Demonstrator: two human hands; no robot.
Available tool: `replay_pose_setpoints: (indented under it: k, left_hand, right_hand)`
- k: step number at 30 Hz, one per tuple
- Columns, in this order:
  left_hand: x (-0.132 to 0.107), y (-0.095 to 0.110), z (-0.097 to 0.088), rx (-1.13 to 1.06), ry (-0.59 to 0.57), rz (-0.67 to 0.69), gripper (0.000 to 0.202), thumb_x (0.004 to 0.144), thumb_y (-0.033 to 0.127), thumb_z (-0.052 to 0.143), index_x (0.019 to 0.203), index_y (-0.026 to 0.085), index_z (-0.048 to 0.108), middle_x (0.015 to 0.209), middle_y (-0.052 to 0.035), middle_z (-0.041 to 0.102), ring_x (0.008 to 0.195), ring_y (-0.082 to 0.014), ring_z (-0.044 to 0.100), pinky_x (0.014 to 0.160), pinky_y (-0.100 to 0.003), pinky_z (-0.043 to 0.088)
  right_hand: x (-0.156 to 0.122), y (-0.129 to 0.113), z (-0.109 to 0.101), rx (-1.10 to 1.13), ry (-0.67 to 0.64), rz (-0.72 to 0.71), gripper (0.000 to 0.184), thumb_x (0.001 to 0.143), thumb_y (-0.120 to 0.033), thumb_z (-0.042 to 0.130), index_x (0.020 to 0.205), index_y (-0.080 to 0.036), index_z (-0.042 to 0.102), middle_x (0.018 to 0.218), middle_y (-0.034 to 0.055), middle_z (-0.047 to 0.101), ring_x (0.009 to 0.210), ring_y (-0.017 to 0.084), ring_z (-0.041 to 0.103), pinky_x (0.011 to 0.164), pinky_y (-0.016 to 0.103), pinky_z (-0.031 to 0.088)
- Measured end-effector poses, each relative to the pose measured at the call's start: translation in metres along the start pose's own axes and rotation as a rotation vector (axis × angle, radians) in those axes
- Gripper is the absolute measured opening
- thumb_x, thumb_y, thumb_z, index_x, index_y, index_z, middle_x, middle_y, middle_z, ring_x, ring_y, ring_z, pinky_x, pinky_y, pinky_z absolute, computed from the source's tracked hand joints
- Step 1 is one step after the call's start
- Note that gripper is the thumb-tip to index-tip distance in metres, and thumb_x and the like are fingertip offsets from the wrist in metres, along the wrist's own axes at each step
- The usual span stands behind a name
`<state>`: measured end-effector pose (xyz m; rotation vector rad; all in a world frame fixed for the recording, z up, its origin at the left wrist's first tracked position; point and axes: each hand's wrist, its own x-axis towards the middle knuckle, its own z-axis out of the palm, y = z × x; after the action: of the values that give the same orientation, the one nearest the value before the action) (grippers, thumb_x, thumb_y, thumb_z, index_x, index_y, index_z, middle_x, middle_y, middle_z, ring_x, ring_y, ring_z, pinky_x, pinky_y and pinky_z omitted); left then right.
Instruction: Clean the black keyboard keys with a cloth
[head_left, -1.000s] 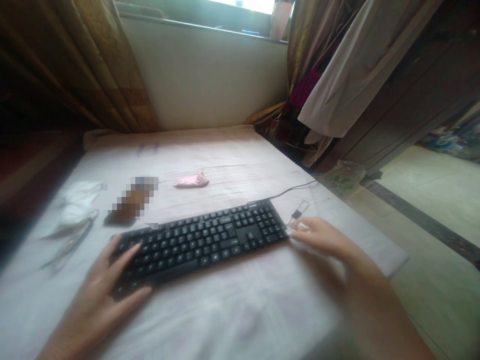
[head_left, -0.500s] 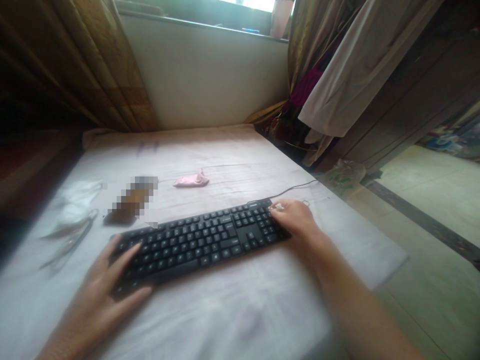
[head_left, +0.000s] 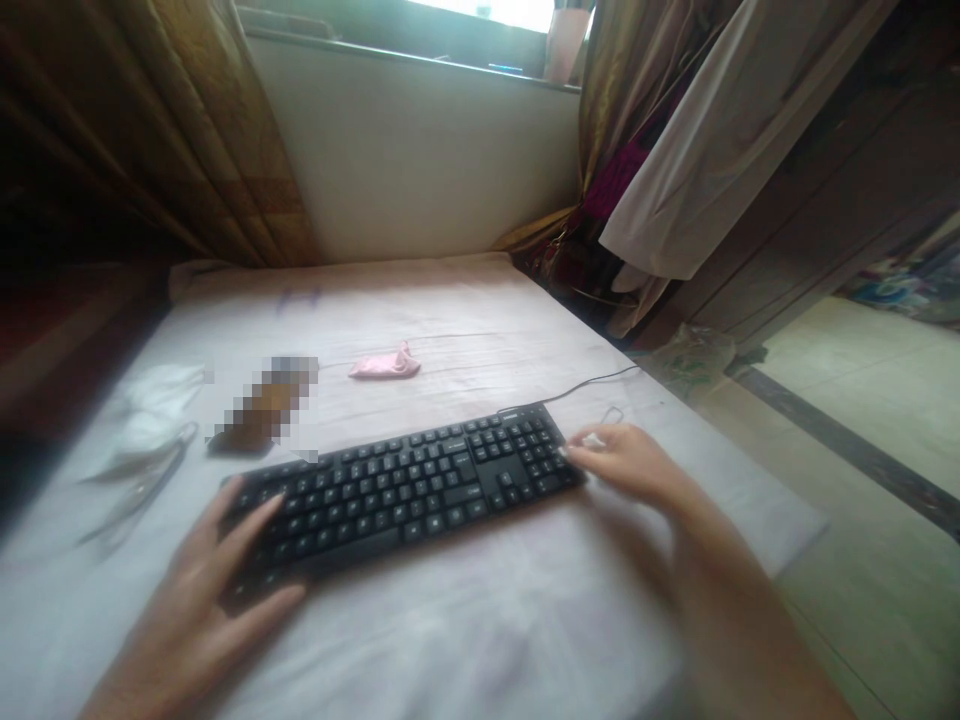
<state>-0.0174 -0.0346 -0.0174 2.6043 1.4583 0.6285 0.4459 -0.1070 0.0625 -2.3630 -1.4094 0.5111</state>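
Note:
A black keyboard lies slightly slanted on a white sheet. My left hand holds its left end, the thumb along the near edge and a finger across the keys. By the number pad, at the right end, my right hand pinches a small white wad, perhaps tissue or cotton. The wad's tip is at the rightmost keys; I cannot tell whether it presses on them. Part of the wad is hidden by the fingers.
A pink cloth pouch lies behind the keyboard. To the left are a pixelated brown item and a crumpled white plastic packet. The keyboard's black cable runs to the sheet's right edge, beyond which is tiled floor.
My right hand has moved right and down along the number pad, from its upper keys to the right edge. My left hand keeps its place on the keyboard.

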Motion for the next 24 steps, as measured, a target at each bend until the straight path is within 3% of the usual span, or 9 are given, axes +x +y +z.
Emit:
replay_pose_setpoints:
  k: [3, 7, 14, 19, 24]
  left_hand:
    - [-0.001, 0.003, 0.002, -0.014, 0.008, -0.008, 0.073, 0.076, 0.058, 0.06, 0.145, 0.042, 0.042, 0.166, 0.0004, 0.019, 0.14, -0.0414, 0.041, 0.103, -0.058, 0.05]
    - [-0.001, 0.007, 0.004, -0.045, 0.024, -0.037, 0.072, 0.074, 0.054, 0.064, 0.143, 0.043, 0.046, 0.165, 0.0023, 0.021, 0.14, -0.0435, 0.04, 0.102, -0.061, 0.05]
    - [-0.001, 0.006, 0.004, -0.057, 0.026, -0.019, 0.072, 0.076, 0.053, 0.062, 0.145, 0.047, 0.041, 0.166, 0.0058, 0.018, 0.141, -0.0443, 0.038, 0.102, -0.065, 0.05]
    - [-0.001, 0.001, 0.006, -0.05, 0.001, -0.01, 0.078, 0.073, 0.05, 0.067, 0.146, 0.048, 0.039, 0.166, 0.0066, 0.017, 0.141, -0.0435, 0.038, 0.103, -0.061, 0.051]
    - [0.0, 0.009, 0.004, -0.051, 0.025, -0.023, 0.075, 0.075, 0.051, 0.064, 0.145, 0.045, 0.04, 0.166, 0.0049, 0.016, 0.142, -0.0428, 0.036, 0.104, -0.061, 0.049]
  right_hand:
    - [0.018, -0.006, 0.01, 0.009, 0.172, -0.037, 0.027, 0.086, -0.034, 0.057, 0.098, -0.022, 0.077, 0.091, 0.0052, 0.078, 0.083, 0.021, 0.072, 0.073, 0.028, 0.051]
    - [0.031, -0.013, 0.03, -0.049, 0.173, -0.112, 0.022, 0.085, -0.027, 0.059, 0.096, -0.026, 0.078, 0.106, 0.0027, 0.077, 0.099, 0.02, 0.069, 0.084, 0.027, 0.051]
    - [0.011, -0.003, 0.033, -0.128, 0.136, -0.128, 0.021, 0.084, -0.024, 0.06, 0.095, -0.027, 0.078, 0.103, 0.0033, 0.076, 0.095, 0.02, 0.069, 0.082, 0.027, 0.05]
    - [-0.011, 0.005, 0.032, -0.148, 0.12, -0.124, 0.022, 0.082, -0.024, 0.061, 0.093, -0.028, 0.079, 0.101, 0.0022, 0.077, 0.092, 0.02, 0.07, 0.078, 0.027, 0.051]
    - [-0.029, 0.009, 0.018, -0.187, 0.027, -0.085, 0.019, 0.081, -0.028, 0.063, 0.089, -0.029, 0.08, 0.095, 0.0024, 0.078, 0.085, 0.022, 0.072, 0.071, 0.027, 0.051]
